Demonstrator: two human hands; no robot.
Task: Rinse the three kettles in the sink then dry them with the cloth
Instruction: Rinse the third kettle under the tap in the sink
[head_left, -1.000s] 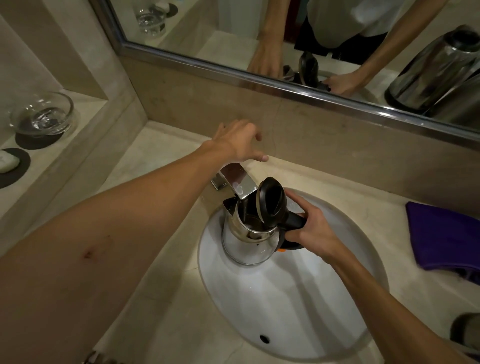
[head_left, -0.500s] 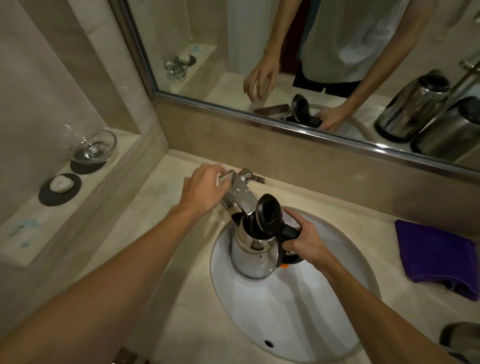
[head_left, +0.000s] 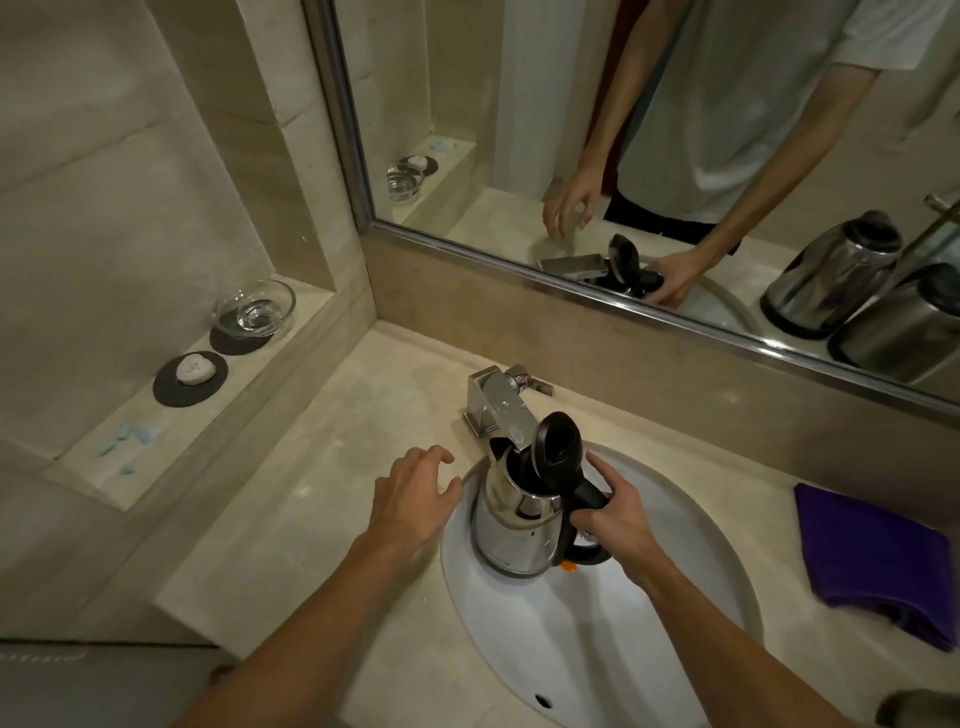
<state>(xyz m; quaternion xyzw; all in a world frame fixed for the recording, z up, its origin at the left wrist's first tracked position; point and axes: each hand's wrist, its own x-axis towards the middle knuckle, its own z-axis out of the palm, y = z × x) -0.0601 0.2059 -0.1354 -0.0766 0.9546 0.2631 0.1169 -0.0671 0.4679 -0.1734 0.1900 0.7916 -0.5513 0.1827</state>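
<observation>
A steel kettle (head_left: 511, 525) with its black lid flipped up stands in the white sink (head_left: 675, 613), its mouth right under the chrome tap (head_left: 501, 405). My right hand (head_left: 618, 514) grips its black handle. My left hand (head_left: 415, 493) hovers open over the counter just left of the kettle, holding nothing. A folded purple cloth (head_left: 872, 561) lies on the counter to the right of the sink. Two more steel kettles show only as reflections in the mirror (head_left: 831, 270), at the right.
A ledge on the left carries a glass dish (head_left: 254, 309) and a pale soap on a dark coaster (head_left: 191, 373). The mirror's frame runs along the back wall. A dark object (head_left: 919, 709) sits at the bottom right corner.
My left hand has come off the tap and drawn back toward me, to the left of the kettle. The kettle stays under the tap in my right hand. The view has tilted up.
</observation>
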